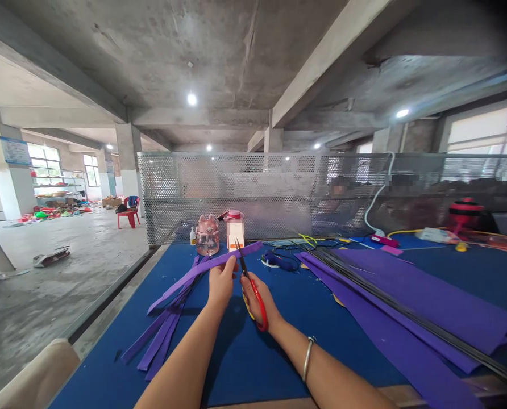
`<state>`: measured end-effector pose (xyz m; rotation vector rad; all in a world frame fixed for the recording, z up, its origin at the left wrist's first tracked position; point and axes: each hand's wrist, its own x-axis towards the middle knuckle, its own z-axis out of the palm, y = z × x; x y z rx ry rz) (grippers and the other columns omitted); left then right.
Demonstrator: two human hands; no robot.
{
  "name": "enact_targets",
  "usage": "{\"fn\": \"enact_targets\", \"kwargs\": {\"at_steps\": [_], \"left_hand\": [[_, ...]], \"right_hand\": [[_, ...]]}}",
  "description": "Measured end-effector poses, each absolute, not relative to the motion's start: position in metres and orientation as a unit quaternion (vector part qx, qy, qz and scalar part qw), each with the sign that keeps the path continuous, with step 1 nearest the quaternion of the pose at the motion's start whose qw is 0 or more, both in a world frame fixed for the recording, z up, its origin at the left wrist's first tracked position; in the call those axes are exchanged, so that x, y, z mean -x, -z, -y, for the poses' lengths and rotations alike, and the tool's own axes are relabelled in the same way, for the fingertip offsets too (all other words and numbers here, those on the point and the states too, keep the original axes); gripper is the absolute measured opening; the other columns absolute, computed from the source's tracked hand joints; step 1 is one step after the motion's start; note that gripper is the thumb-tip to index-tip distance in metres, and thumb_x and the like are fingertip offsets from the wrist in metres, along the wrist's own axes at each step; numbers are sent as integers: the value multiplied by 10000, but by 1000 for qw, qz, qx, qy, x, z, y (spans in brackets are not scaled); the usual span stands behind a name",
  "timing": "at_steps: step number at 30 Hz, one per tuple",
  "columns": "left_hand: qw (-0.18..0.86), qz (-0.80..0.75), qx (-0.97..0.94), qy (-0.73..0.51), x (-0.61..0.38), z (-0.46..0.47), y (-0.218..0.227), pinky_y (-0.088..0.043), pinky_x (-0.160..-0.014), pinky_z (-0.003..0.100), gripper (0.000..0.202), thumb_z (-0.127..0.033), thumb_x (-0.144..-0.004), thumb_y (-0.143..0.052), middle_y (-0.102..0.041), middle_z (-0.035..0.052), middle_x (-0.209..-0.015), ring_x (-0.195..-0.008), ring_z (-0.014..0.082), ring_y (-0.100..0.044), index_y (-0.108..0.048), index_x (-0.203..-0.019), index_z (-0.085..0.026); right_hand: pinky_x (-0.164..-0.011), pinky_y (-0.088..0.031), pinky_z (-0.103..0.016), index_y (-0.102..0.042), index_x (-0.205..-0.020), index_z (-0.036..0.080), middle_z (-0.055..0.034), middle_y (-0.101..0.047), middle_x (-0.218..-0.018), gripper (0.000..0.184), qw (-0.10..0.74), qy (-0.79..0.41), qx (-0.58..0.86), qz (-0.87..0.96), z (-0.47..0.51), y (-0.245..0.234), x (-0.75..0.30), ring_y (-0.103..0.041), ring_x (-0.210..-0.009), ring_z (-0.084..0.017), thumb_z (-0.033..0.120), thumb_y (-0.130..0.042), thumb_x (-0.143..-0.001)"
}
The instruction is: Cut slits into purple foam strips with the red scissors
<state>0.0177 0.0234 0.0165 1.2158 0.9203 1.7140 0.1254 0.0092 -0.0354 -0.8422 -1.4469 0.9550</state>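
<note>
Gripping a purple strip (pixel 202 271), left hand (pixel 220 284) extends forward; right hand (pixel 260 301) grips red scissors (pixel 253 287).

One left hand (pixel 220 282), one right hand (pixel 269 307), one pair of red scissors (pixel 256 293), one pink bottle (pixel 207 236)

You work in a concrete factory workshop: exposed beams (pixel 321 62), perforated metal partition (pixel 257 187), blue worktable (pixel 236 352) under purple foam sheets (pixel 407 295).

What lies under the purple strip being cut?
Under the raised purple strip, more cut strips lie fanned on the blue table. The left hand hides the stretch it grips; the right hand holds red scissors.
</note>
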Motion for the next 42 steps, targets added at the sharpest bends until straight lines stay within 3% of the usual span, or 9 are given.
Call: {"fn": "enact_targets", "kwargs": {"at_steps": [6, 9, 14, 19, 26, 30, 37, 42], "left_hand": [[390, -384, -486, -681, -18, -25, -18, -457, -565, 281, 438, -578, -687, -691, -657, 65, -637, -621, 181, -611, -662, -644, -143], [396, -379, -475, -688, -20, -26, -17, -481, -554, 279, 407, -549, -704, -700, -681, 77, -679, -663, 198, -636, -684, -693, -143], [435, -349, -467, -686, -24, -29, -11, -556, -593, 308, 349, -500, -717, -728, -703, 79, -722, -705, 214, -664, -700, -712, -152], [412, -370, -454, -699, -24, -26, -15, -545, -550, 290, 309, -458, -768, -687, -689, 68, -696, -693, 210, -662, -711, -734, -152], [407, -402, -458, -681, -23, -15, -26, -483, -482, 266, 296, -440, -772, -689, -701, 75, -695, -620, 201, -661, -698, -684, -157], [404, -384, -487, -672, -24, -18, -21, -504, -535, 281, 294, -427, -780, -673, -681, 55, -637, -600, 205, -670, -675, -649, -164], [366, -393, -532, -655, -23, -25, -14, -513, -603, 301, 286, -417, -815, -625, -720, 71, -669, -670, 238, -710, -695, -689, -170], [344, -409, -550, -642, -22, -21, -15, -524, -651, 316, 311, -410, -846, -594, -728, 78, -669, -700, 251, -720, -699, -680, -168]], "right_hand": [[-375, -210, -189, -494, -875, 225, 94, -355, -567, 638, 548, -486, 352, 583, -3, 27, -126, -269, -418, -68, 843, -553, -726], [-415, -268, -180, -508, -947, 219, 92, -376, -622, 710, 552, -509, 316, 580, -2, 26, -126, -301, -453, -60, 868, -578, -669], [-469, -374, -209, -538, -980, 212, 50, -462, -673, 686, 546, -491, 305, 606, -1, 27, -131, -429, -513, -93, 846, -557, -720], [-605, -482, -280, -556, -1072, 231, -12, -547, -767, 712, 536, -449, 306, 646, 1, 24, -135, -565, -691, -177, 861, -502, -743], [-734, -482, -327, -567, -1126, 254, -62, -607, -918, 742, 521, -427, 315, 668, -2, 28, -138, -577, -841, -214, 882, -444, -750], [-710, -482, -320, -572, -1128, 256, -63, -598, -908, 729, 541, -446, 299, 647, -3, 27, -138, -577, -821, -216, 870, -478, -747], [-548, -439, -283, -608, -1066, 199, -2, -507, -717, 708, 549, -448, 274, 650, 2, 16, -139, -496, -592, -159, 836, -498, -777], [-515, -418, -267, -617, -1056, 182, 2, -498, -701, 708, 554, -444, 264, 653, 1, 15, -138, -481, -570, -146, 827, -509, -782]]}}
